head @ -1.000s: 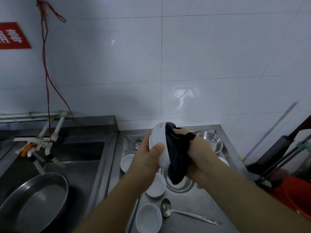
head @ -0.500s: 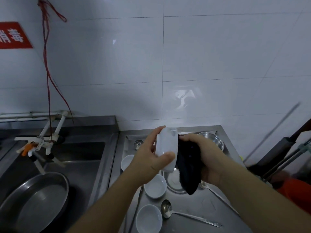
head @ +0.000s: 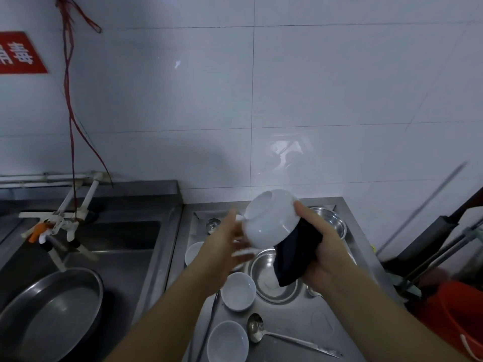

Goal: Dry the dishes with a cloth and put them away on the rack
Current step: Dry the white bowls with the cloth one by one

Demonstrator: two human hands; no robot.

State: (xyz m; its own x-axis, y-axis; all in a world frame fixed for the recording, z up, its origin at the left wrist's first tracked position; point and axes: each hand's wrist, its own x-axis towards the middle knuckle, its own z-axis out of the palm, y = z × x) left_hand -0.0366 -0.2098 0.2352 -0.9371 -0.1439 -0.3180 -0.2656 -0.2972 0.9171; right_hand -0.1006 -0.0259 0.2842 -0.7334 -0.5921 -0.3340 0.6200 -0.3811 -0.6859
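A white bowl [head: 270,219] is held up in the air above the steel worktop [head: 292,322], tipped so its foot points up and to the left and its mouth faces down toward the right. The right hand [head: 322,253] grips it from the right side: the thumb lies over the bowl's upper right wall, and a dark cloth [head: 296,254] is bunched between the palm and the bowl's rim, hanging down below the hand. The left hand [head: 226,246] is just left of the bowl with fingers spread and relaxed; it is blurred, and its fingertips reach the bowl's lower left side, though whether they touch I cannot tell. Below on the worktop sit a metal basin [head: 266,280], two small white dishes [head: 238,291] [head: 228,342] nearer the person, and a metal ladle [head: 282,338] lying to the right of the nearest dish.
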